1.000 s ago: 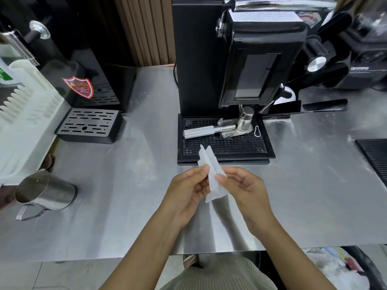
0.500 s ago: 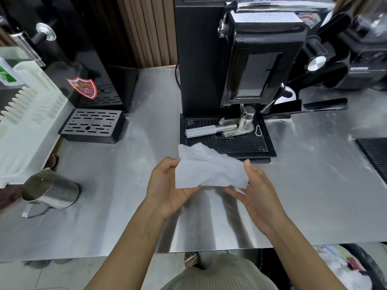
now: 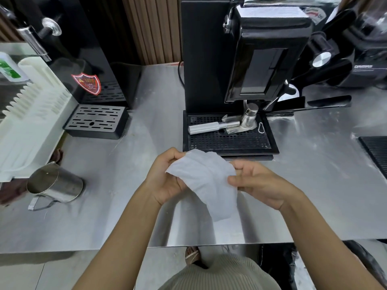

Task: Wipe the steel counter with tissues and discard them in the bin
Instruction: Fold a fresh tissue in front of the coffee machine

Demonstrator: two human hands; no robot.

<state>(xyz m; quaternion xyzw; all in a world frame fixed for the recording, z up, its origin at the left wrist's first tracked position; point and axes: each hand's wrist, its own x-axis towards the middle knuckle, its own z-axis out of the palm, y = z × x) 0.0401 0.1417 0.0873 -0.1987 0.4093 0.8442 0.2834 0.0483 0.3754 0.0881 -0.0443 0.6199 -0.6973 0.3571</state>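
Note:
A white tissue [image 3: 207,181] hangs unfolded between both hands above the steel counter [image 3: 129,206], in front of the black coffee machine's drip tray [image 3: 228,141]. My left hand [image 3: 165,181] grips its upper left edge with curled fingers. My right hand [image 3: 257,183] pinches its right edge between thumb and fingers. The tissue's lower end droops toward the counter's front edge. A dark bin [image 3: 364,262] shows only partly below the counter at the lower right.
A steel jug [image 3: 55,185] lies on its side at the left, beside a white rack [image 3: 31,126]. A black drip tray [image 3: 96,121] sits at the back left, a black mat [image 3: 377,151] at the right edge. Metal tools [image 3: 226,124] rest on the coffee machine's tray.
The folded tissue was pulled open into a sheet between both hands; now it is drawn in and hangs lower, with the hands closer together.

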